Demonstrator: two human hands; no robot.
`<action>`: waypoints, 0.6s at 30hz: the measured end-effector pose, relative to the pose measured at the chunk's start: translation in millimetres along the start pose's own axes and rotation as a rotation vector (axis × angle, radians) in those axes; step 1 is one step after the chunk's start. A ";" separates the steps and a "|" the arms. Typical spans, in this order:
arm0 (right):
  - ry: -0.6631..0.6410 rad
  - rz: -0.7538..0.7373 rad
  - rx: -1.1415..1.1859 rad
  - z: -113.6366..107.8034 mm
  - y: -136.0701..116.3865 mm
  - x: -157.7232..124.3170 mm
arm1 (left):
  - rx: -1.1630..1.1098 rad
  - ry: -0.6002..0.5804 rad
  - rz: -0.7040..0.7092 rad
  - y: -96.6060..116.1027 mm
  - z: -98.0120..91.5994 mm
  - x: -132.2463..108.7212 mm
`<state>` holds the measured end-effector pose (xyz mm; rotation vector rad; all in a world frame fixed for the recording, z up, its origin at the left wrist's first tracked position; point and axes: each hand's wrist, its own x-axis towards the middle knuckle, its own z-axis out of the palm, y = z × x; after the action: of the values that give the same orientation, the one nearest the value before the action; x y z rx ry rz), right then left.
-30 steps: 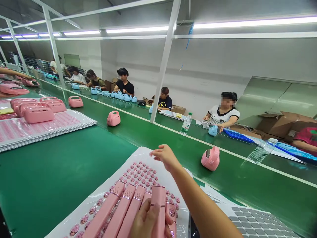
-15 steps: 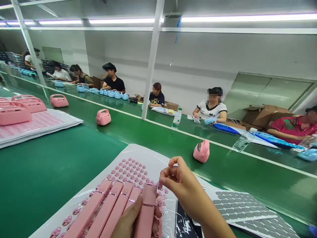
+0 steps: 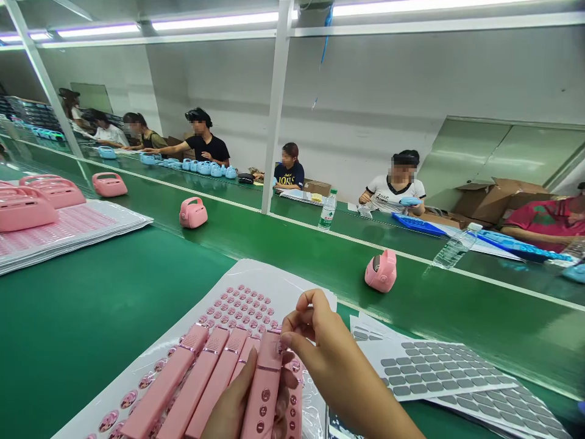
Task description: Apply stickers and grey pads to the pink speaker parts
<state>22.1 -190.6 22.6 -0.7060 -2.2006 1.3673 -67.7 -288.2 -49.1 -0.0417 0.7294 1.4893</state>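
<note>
My left hand (image 3: 231, 405) is wrapped round a pink microphone (image 3: 261, 396), whose button side faces up. At its upper end, my right hand (image 3: 322, 341) pinches a small round picture sticker (image 3: 280, 346). The sticker is against or just over the microphone's head; I cannot tell if it is stuck down. Beside my left hand, several more pink microphones (image 3: 167, 381) lie in a row on a white sheet (image 3: 292, 283) of round pink stickers (image 3: 242, 308). Part of another microphone (image 3: 295, 402) shows behind my left fingers.
To the right lie sheets of grey oval stickers (image 3: 439, 366). Pink handled speakers (image 3: 381, 271) stand along the green belt (image 3: 274, 244), others on stacked sheets (image 3: 114, 225) at left. Bottles (image 3: 328, 210) stand or lean beyond. Several co-workers sit across the line.
The held microphone has turned, so its buttons now show. My right hand has shifted slightly left, bringing the sticker from beside the microphone's head onto or over it.
</note>
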 end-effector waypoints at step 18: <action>-0.002 -0.059 -0.190 6.9 -2.8 -7.9 | 0.109 0.060 0.043 0.2 10.7 -2.0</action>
<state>23.4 -201.3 21.5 -0.7002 -2.3555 1.1412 -63.3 -285.0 -39.7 0.0123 0.8636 1.4925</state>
